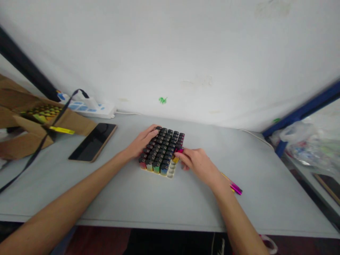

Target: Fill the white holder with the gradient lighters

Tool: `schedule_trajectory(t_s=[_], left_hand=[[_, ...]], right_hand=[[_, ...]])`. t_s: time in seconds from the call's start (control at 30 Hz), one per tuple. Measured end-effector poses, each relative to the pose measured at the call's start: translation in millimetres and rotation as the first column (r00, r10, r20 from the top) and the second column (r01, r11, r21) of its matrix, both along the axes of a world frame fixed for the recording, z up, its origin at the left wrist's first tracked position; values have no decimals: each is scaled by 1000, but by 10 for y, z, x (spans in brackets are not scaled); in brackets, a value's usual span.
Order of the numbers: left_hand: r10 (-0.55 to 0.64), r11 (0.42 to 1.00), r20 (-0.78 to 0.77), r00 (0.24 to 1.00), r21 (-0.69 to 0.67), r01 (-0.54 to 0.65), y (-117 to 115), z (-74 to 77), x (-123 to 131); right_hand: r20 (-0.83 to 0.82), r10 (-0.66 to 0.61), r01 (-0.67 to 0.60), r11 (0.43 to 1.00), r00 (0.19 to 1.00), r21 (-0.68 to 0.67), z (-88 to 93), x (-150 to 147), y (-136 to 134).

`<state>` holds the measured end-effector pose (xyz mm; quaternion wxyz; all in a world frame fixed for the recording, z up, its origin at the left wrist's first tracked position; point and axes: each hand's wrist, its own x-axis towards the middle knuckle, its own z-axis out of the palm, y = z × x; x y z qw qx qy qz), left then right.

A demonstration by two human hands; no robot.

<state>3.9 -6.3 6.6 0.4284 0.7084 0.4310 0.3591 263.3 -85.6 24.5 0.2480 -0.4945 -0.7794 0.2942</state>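
Your right hand pinches shiny magenta lighter; align upright along cream plastic tray, right edge. Left hand: grip unclear.

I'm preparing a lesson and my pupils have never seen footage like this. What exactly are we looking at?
There is no machine: these are a person's bare hands, seen from a camera on their head looking forward and down. On the grey table stands a pale tray filled mostly with black-topped pieces resembling lighters. The left hand rests at its far left side; the right hand appears to pinch a shiny pink piece at its right side. A phone and an open cardboard box lie left.
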Motion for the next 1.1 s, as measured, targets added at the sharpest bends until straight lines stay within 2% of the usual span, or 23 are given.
schedule_trajectory(t_s=[0.27,0.47,0.57,0.67,0.7,0.77,0.83,0.9,1.0,1.1], left_hand=[[9,999,27,1000,-47,-7,21,-36,-3],[-10,1000,15,1000,5,10,10,8,-8],[-5,1000,11,1000,-3,5,40,-30,-27],[1,1000,13,1000,-16,-1,73,-70,-38],[5,1000,12,1000,-16,-4,78,-74,-36],[14,1000,10,1000,-12,-13,75,-64,-25],[22,1000,14,1000,-9,-22,60,-37,-10],[25,1000,24,999,-3,-25,42,-8,3],[23,1000,18,1000,4,-23,26,11,5],[21,1000,5,1000,12,-21,26,1,-11]], right_hand=[[90,16,-24,996,996,84,-25,-37,8],[197,15,-34,995,980,96,-73,-78,0],[191,55,-70,995,980,75,-83,-48,21],[145,63,-71,996,987,52,-10,92,22],[130,32,-40,997,991,61,26,167,8],[114,-116,103,989,987,109,83,346,-53],[129,-320,301,942,939,149,80,523,-152],[203,-450,428,892,869,146,4,649,-262],[329,-490,459,872,807,174,-161,685,-360],[333,-398,361,917,855,171,-217,598,-306]])
